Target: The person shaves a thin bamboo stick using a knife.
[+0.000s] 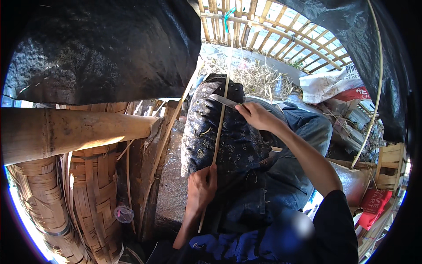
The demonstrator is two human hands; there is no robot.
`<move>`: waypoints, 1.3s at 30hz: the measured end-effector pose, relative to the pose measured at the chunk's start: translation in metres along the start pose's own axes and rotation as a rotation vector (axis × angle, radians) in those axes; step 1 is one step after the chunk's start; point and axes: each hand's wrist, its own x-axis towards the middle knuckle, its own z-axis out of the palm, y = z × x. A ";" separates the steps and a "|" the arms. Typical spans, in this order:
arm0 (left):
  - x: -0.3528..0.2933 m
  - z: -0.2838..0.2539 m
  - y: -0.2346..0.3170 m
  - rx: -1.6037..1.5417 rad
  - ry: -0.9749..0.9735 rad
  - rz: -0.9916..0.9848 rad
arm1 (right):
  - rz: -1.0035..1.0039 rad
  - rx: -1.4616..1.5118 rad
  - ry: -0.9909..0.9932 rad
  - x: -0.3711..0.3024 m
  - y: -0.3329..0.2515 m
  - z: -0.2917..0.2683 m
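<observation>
Strip lies on lap cloth, gripped by left hand at near end. Knife crosses strip ahead of that grip, w/ right hand to its right. Woven baskets left of grip.

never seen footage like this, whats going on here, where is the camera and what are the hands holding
This is one picture from a wide fisheye camera worn on a person's head, looking down, so straight edges bend near the rim. No machine is involved: only two bare hands. The left hand grips a long thin bamboo strip that lies over a dark patterned cloth on the person's lap. The right hand holds a knife, its blade against the strip. On the left are a thick bamboo pole and woven bamboo baskets.
</observation>
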 end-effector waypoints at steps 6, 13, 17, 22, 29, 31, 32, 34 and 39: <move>-0.001 0.003 0.001 -0.031 -0.030 -0.040 | 0.169 0.091 -0.129 -0.021 -0.010 -0.002; -0.001 0.006 0.002 -0.034 -0.005 -0.030 | 0.293 0.183 -0.252 -0.049 -0.020 -0.002; -0.002 0.005 0.004 -0.045 -0.017 -0.036 | 0.107 0.152 -0.116 -0.057 -0.015 0.001; -0.002 0.005 -0.001 -0.041 -0.023 -0.035 | 0.433 0.282 -0.250 -0.047 -0.027 -0.016; 0.006 0.001 -0.001 -0.029 -0.017 -0.025 | 0.154 0.049 -0.261 -0.020 -0.012 -0.010; 0.007 0.000 0.001 -0.031 -0.013 -0.036 | 0.287 0.136 -0.238 -0.029 -0.035 -0.008; 0.008 0.000 0.002 -0.031 -0.011 -0.041 | 0.421 0.223 -0.206 -0.035 -0.041 -0.006; 0.010 0.003 0.002 -0.033 -0.012 -0.063 | 0.393 0.183 -0.343 -0.043 -0.034 -0.005; 0.017 0.009 0.001 -0.091 0.058 -0.045 | -0.006 0.175 -0.243 -0.070 -0.023 0.018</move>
